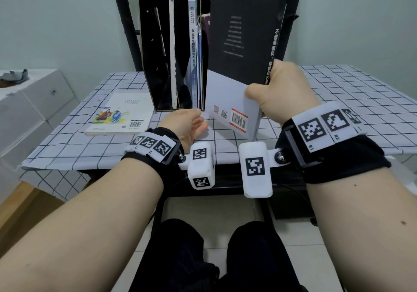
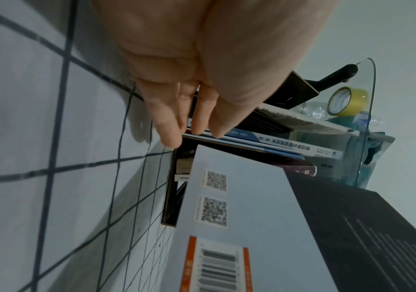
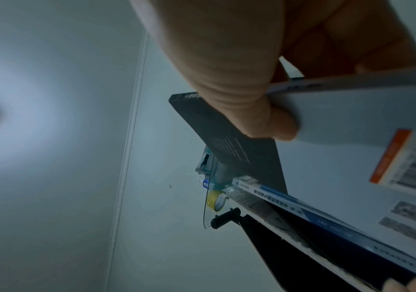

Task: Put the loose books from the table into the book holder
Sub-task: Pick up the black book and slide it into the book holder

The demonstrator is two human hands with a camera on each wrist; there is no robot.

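Note:
My right hand [image 1: 282,90] grips a black-and-grey book [image 1: 239,66] by its spine edge and holds it upright in front of the right slot of the black book holder [image 1: 162,50]. In the right wrist view the thumb [image 3: 264,118] presses on the back cover [image 3: 339,158]. My left hand [image 1: 187,122] hovers with straight fingers [image 2: 172,122] near the holder's bottom front edge [image 2: 174,187], beside the held book [image 2: 252,207], and holds nothing. A white book with a cartoon picture [image 1: 121,113] lies flat on the table, left of the holder. Several books stand inside the holder, among them a blue-white one [image 1: 193,43].
The table wears a white checked cloth [image 1: 338,102]. White boxes [image 1: 29,106] stand to the left. Behind the holder is a black frame [image 1: 126,20]. A glass shelf with a yellow tape roll [image 2: 347,100] shows in the left wrist view. My knees [image 1: 214,258] are under the table's front edge.

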